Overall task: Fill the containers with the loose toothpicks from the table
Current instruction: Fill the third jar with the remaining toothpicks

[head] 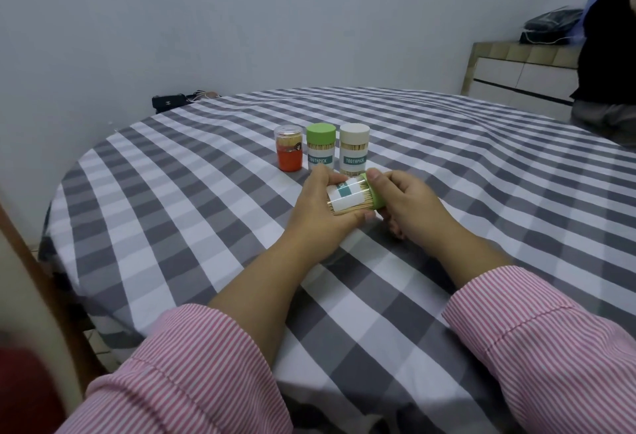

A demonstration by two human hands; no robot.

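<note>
Head view, both hands (320, 206) gripping toothpick-filled container (347, 196), three upright containers (321, 147) behind

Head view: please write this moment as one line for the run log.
left hand: holds jar sideways | right hand: grips green cap | three capped jars upright behind | loose toothpicks: none visible

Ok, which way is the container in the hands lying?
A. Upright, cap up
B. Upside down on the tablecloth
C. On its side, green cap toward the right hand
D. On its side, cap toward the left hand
C: the toothpick container lies sideways, left hand gripping its body, right hand on the green cap.
</note>
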